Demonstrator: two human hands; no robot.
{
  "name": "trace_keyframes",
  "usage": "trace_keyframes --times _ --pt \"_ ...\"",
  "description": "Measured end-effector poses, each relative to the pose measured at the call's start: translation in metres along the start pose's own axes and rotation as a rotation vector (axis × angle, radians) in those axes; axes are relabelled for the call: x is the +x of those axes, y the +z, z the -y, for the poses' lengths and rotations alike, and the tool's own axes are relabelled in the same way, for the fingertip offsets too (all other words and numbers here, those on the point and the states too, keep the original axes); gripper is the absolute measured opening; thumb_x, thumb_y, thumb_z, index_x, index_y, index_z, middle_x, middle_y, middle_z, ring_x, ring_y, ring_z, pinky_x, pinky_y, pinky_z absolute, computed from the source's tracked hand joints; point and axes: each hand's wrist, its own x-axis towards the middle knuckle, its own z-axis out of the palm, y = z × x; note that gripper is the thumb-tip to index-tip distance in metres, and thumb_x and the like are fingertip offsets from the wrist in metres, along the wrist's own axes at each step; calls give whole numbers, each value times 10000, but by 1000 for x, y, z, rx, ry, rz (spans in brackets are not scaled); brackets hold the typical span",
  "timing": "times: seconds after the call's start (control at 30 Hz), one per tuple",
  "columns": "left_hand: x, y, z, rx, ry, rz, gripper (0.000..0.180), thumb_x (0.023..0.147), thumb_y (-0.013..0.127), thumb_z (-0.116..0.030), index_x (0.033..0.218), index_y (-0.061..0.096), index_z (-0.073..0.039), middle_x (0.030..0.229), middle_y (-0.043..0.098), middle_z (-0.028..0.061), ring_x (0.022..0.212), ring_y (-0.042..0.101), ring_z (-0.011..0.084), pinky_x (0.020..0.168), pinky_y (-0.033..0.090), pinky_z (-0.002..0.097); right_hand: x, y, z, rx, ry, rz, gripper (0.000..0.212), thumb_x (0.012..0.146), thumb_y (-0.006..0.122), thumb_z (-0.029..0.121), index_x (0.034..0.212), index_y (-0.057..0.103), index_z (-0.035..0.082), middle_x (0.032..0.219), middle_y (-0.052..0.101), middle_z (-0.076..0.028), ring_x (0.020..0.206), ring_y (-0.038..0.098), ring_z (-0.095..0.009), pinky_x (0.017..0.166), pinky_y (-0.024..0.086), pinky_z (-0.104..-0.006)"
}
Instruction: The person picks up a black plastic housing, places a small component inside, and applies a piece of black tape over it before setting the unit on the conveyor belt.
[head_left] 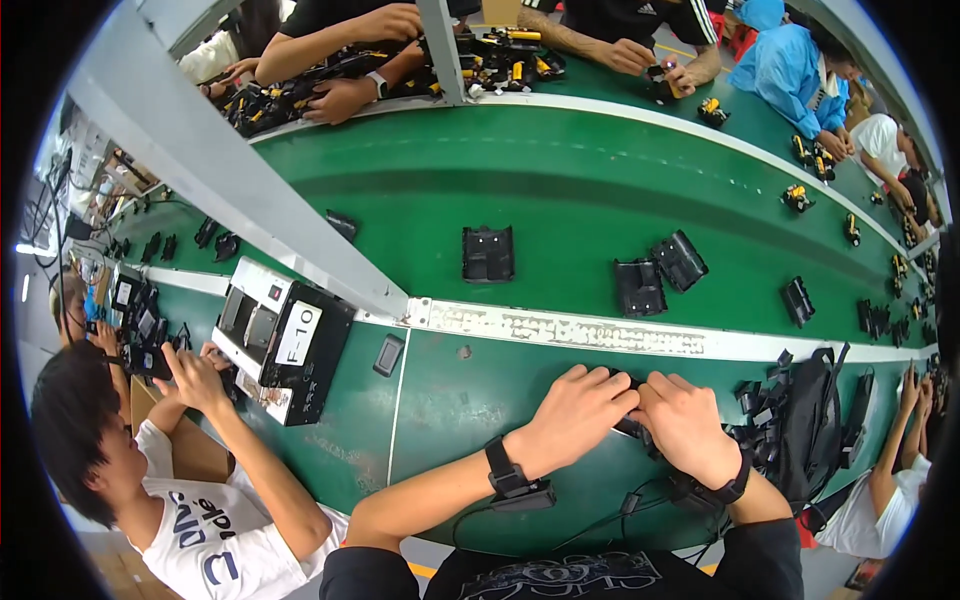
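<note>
Over the green bench, my left hand [570, 420] and my right hand [688, 422] meet with their fingers closed round one black plastic part [628, 426]. Only slivers of the part show between the fingers, so its full shape is hidden. Both wrists wear black straps with small boxes and cables. Right of my hands lies a pile of black plastic parts [765, 405]. Past the white rail, two black plastic housings [640, 287] [680, 260] lie against each other on the green belt, and another black housing [487, 254] lies farther left.
A white-and-black machine [270, 340] stands at my left, with a small dark grey block [388, 355] beside it. A slanted white post [240, 170] meets the rail [560, 328]. A black bag [812, 415] lies at right. Co-workers sit on both sides and across the belt.
</note>
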Motion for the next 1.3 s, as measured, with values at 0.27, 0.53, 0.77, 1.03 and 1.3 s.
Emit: trace_keyframes --times 0.27,0.53,0.77,1.03,1.3 --pt "5 -3 -1 -95 -49 -5 111 844 759 -102 870 652 -113 895 611 20 787 642 237 728 438 396 4 9 9 -79 84 -55 155 838 765 177 872 644 86 936 610 -47 876 665 -246 650 572 -384" --pt "16 -4 -3 -145 -139 -26 84 923 751 -121 1006 741 -113 995 666 43 876 667 280 804 483 426 -1 11 -9 -101 71 -134 128 852 726 184 903 660 86 955 632 -71 899 692 -268 655 582 -398" --pt "88 0 23 -28 -42 -110 301 956 769 -196 1243 726 -114 1291 646 118 1128 645 354 927 522 479 -59 -15 -103 -147 616 -269 214 934 778 252 991 676 73 988 654 -118 914 726 -340 716 584 -470" --pt "166 76 36 351 5 -110 412 971 755 -381 1293 704 -128 1539 502 154 1304 561 415 1008 480 638 -128 -6 -87 -94 808 -388 336 945 785 251 1225 685 96 1019 639 -103 973 706 -342 762 587 -458" --pt "161 76 58 337 54 -64 287 970 746 -357 1200 736 -184 1447 598 88 1291 567 401 1007 475 612 -126 7 -88 -92 785 -250 292 935 790 228 1188 686 125 1022 645 -70 1039 684 -309 812 587 -454"
